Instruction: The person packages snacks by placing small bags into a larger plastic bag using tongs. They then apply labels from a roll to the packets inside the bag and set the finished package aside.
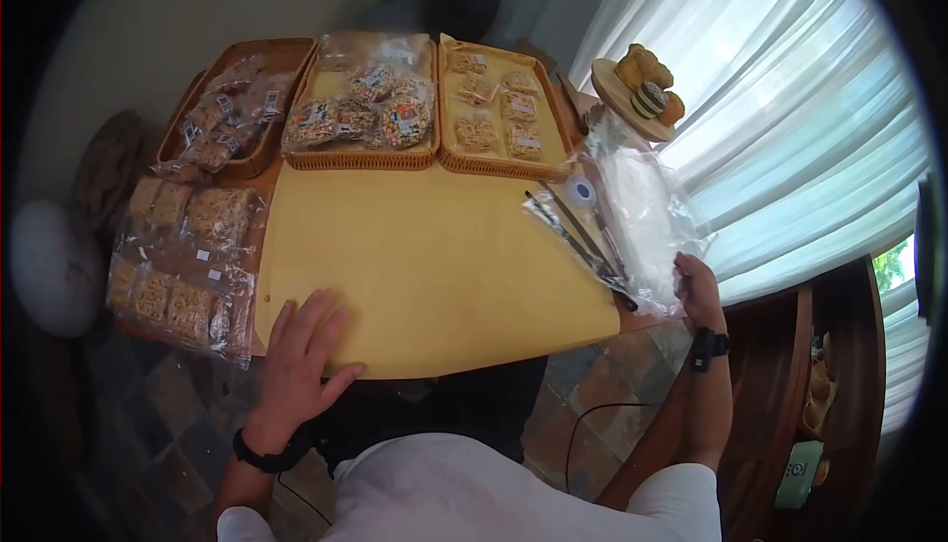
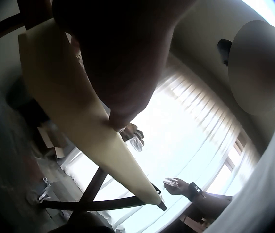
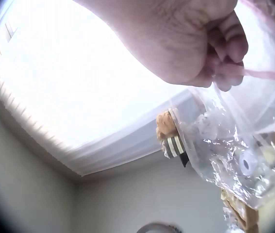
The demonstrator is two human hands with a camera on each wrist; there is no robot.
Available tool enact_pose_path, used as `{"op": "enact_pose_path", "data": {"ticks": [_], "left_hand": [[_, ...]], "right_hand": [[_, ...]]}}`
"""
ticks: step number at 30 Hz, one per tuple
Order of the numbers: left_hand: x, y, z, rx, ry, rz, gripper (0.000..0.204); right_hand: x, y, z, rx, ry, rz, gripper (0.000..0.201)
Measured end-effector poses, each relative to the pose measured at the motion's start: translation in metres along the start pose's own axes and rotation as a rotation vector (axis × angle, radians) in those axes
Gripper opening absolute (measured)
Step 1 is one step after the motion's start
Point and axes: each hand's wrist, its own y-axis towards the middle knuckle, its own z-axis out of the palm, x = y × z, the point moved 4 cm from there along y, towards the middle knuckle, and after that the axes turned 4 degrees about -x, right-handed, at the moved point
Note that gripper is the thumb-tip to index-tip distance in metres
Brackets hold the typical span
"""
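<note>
My left hand (image 1: 301,359) rests, fingers spread, at the near left edge of a yellow mat (image 1: 434,256) that covers the table. At the table's right end my right hand (image 1: 700,290) grips the edge of a clear plastic bag (image 1: 640,211). In the right wrist view its fingers (image 3: 232,41) curl around a pinkish strip of that plastic. Left of the bag lie a dark, thin tool (image 1: 583,231) in clear wrap and a white roll of tape (image 1: 581,190). The left wrist view shows the left hand dark against the window.
Along the back stand wicker baskets (image 1: 367,160) with bagged snacks; packed square snack bars (image 1: 188,310) lie at the left. A wooden board (image 1: 614,108) with bread is at the back right. White curtains (image 1: 780,127) and a wooden shelf (image 1: 849,384) flank the right side.
</note>
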Motion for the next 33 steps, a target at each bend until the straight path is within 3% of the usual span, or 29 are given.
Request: {"op": "enact_pose_path", "data": {"ticks": [1, 2, 4, 5, 7, 9, 11, 13, 15, 17, 20, 22, 25, 27, 29, 31, 33], "left_hand": [[0.000, 0.002, 0.002, -0.001, -0.033, 0.005, 0.080], [-0.003, 0.006, 0.004, -0.004, -0.056, 0.034, 0.077], [-0.004, 0.013, 0.006, -0.010, -0.062, 0.044, 0.072], [-0.003, 0.013, 0.005, -0.008, -0.065, 0.059, 0.070], [0.002, 0.008, 0.001, -0.033, -0.031, 0.025, 0.069], [0.006, 0.003, -0.014, -0.056, -0.034, 0.049, 0.068], [0.020, -0.006, -0.039, -0.070, 0.099, -0.091, 0.068], [0.033, -0.022, -0.062, -0.101, 0.142, -0.127, 0.068], [0.046, -0.032, -0.088, -0.103, 0.347, -0.245, 0.071], [0.063, -0.047, -0.098, -0.028, 0.439, -0.183, 0.069], [0.086, -0.061, -0.102, 0.021, 0.515, -0.084, 0.065], [0.086, -0.061, -0.106, -0.001, 0.495, -0.035, 0.062], [0.079, -0.050, -0.111, -0.001, 0.374, -0.163, 0.052], [0.078, -0.047, -0.112, -0.156, 0.312, -0.236, 0.045], [0.085, -0.046, -0.104, -0.227, 0.334, -0.229, 0.044], [0.084, -0.039, -0.101, -0.309, 0.347, -0.221, 0.046], [0.074, -0.027, -0.101, -0.403, 0.300, -0.174, 0.049]], "right_hand": [[-0.008, 0.003, -0.028, -0.029, 0.044, 0.063, 0.014], [-0.025, 0.016, -0.044, -0.208, 0.137, 0.057, 0.014], [-0.061, 0.060, -0.107, -0.084, 0.127, 0.201, 0.016], [-0.074, 0.069, -0.113, -0.173, 0.210, 0.171, 0.018], [-0.089, 0.080, -0.128, -0.258, 0.083, 0.170, 0.019], [-0.087, 0.068, -0.132, -0.283, 0.016, 0.277, 0.024], [-0.091, 0.068, -0.140, -0.291, -0.038, 0.253, 0.028], [-0.102, 0.081, -0.157, -0.259, -0.113, 0.180, 0.034], [-0.103, 0.077, -0.147, -0.210, -0.089, 0.154, 0.047], [-0.086, 0.073, -0.134, -0.248, -0.356, 0.030, 0.057], [-0.060, 0.047, -0.114, -0.192, -0.555, 0.112, 0.080], [-0.064, 0.042, -0.129, -0.201, -0.604, 0.095, 0.080], [-0.052, 0.023, -0.141, -0.236, -0.736, 0.078, 0.075], [-0.046, 0.008, -0.149, -0.324, -0.778, -0.026, 0.069], [-0.029, -0.024, -0.117, -0.347, -0.734, 0.000, 0.063], [-0.005, -0.049, -0.077, -0.361, -0.795, -0.210, 0.057], [0.010, -0.076, -0.019, -0.277, -0.683, -0.345, 0.047]]}}
